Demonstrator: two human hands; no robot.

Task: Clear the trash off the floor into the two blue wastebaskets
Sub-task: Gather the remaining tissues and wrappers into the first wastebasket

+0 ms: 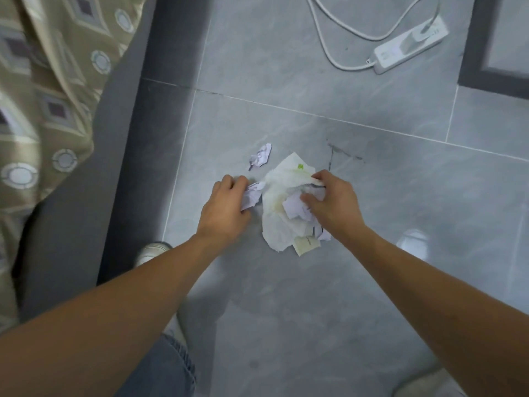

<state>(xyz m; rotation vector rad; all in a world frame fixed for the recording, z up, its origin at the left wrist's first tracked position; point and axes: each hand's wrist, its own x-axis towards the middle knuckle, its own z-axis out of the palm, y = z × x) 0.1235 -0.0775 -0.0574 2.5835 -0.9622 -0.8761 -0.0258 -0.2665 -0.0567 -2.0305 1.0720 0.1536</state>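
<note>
While neither blue wastebasket is in view, the gathering looks only part done: the left hand [226, 202] pinches a crumpled paper scrap [252, 196], the right hand [329, 202] grips a wad of tissue and papers [282, 213], and another scrap [261, 158] lies just beyond them on the grey tiled floor [372, 282]. A power strip [409, 44] lies well apart; patterned bedding [43, 96] hangs near the floor's left edge.
</note>
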